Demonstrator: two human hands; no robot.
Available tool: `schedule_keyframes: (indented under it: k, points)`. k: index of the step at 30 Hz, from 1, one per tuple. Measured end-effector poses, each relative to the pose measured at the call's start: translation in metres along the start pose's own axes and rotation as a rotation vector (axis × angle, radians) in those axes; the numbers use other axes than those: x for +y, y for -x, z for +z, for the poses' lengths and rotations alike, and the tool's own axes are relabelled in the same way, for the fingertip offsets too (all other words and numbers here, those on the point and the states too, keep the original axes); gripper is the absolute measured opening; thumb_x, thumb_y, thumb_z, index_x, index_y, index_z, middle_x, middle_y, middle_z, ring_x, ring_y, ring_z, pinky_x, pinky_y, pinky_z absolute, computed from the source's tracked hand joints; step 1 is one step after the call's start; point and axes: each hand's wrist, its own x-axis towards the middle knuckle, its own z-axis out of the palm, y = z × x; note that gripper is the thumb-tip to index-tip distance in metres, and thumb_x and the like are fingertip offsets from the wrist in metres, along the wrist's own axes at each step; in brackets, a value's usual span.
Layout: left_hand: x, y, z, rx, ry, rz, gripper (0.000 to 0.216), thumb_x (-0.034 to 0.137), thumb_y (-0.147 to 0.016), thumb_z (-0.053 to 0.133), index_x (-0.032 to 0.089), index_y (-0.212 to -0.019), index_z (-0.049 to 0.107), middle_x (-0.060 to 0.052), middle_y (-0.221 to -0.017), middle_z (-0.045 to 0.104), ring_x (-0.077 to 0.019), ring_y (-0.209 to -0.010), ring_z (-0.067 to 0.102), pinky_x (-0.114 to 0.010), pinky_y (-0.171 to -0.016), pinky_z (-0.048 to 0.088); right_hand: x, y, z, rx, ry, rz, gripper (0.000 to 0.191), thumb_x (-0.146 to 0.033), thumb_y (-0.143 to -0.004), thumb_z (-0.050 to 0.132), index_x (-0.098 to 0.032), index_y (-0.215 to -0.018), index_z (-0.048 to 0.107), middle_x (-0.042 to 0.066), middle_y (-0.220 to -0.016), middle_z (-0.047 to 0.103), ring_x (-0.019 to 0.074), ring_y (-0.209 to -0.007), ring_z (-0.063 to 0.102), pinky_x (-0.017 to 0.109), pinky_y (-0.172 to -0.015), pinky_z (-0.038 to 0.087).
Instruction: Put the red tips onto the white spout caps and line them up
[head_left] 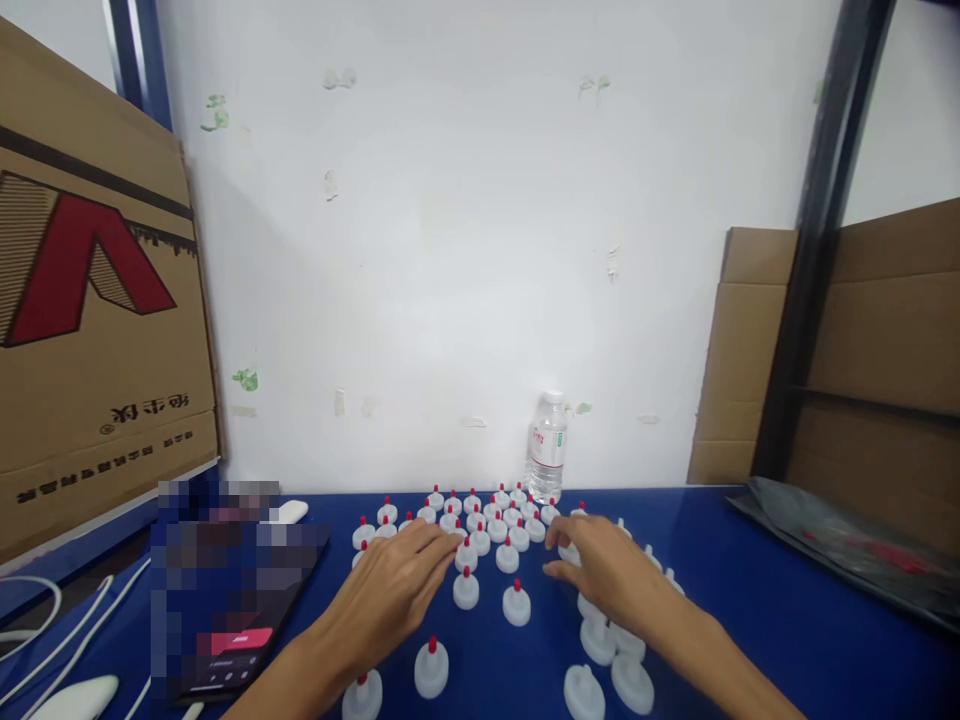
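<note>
Several white nozzle caps with red tips stand upright on the blue table, such as one nozzle cap (517,604) between my hands. My left hand (401,580) reaches in among them from the left, its fingers pressed together beside the red tips. Its thumb and anything under the fingers are hidden. My right hand (604,565) is on the right with thumb and forefinger apart and curved, close to a white cap (568,552). Beneath and beside the right forearm are several white caps without red tips, such as a plain cap (632,683).
A water bottle (547,450) stands at the back against the wall. On the left are a phone (255,610), white cables (90,640) and a large cardboard box (97,260). A dark plastic bag (847,550) lies at the right edge of the blue table (735,590).
</note>
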Motion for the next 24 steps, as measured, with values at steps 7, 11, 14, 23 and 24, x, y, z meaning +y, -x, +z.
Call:
schedule_keyframes:
  k: [7,11,14,23,24]
  points:
    - [0.001,-0.002,-0.004,-0.004,0.006,-0.016,0.026,0.013,-0.100,0.044,0.024,-0.113,0.063,-0.005,-0.101,0.071,-0.0186,-0.092,0.067,-0.031,-0.084,0.055,0.000,0.004,0.000,-0.014,0.187,0.071,0.014,-0.021,-0.083,0.071,-0.014,-0.095,0.074,0.019,-0.095,0.075,0.0391,-0.100,0.068,0.047,-0.088,0.042]
    - [0.004,-0.004,-0.008,0.043,0.024,0.005,0.025,0.013,-0.099,0.045,0.025,-0.106,0.065,-0.003,-0.094,0.070,-0.0161,-0.086,0.068,-0.027,-0.082,0.055,-0.004,0.002,0.010,-0.016,0.166,0.016,0.033,-0.014,-0.084,0.068,-0.016,-0.117,0.066,0.015,-0.096,0.074,0.0359,-0.099,0.069,0.044,-0.088,0.045]
    - [0.005,-0.003,-0.008,0.049,0.007,0.008,0.024,0.014,-0.100,0.045,0.024,-0.107,0.065,-0.003,-0.094,0.071,-0.0170,-0.086,0.069,-0.027,-0.077,0.056,-0.008,0.000,0.012,0.030,0.046,-0.079,0.036,-0.017,-0.091,0.061,-0.022,-0.127,0.055,0.010,-0.105,0.071,0.0292,-0.099,0.068,0.040,-0.086,0.048]
    - [0.008,-0.002,0.000,0.187,0.018,0.118,0.029,0.017,-0.104,0.041,0.023,-0.129,0.055,-0.005,-0.106,0.075,-0.0175,-0.084,0.075,-0.026,-0.067,0.059,-0.041,0.011,0.013,0.367,-0.422,-0.413,0.034,-0.018,-0.097,0.056,-0.028,-0.128,0.047,0.005,-0.123,0.062,0.0205,-0.112,0.062,0.036,-0.097,0.050]
    - [0.009,-0.002,0.000,0.213,0.027,0.126,0.030,0.017,-0.104,0.042,0.023,-0.132,0.053,-0.005,-0.106,0.075,-0.0169,-0.084,0.075,-0.025,-0.066,0.058,-0.043,0.013,0.013,0.377,-0.412,-0.449,0.036,-0.018,-0.097,0.056,-0.029,-0.130,0.046,0.005,-0.122,0.063,0.0205,-0.113,0.062,0.036,-0.098,0.050]
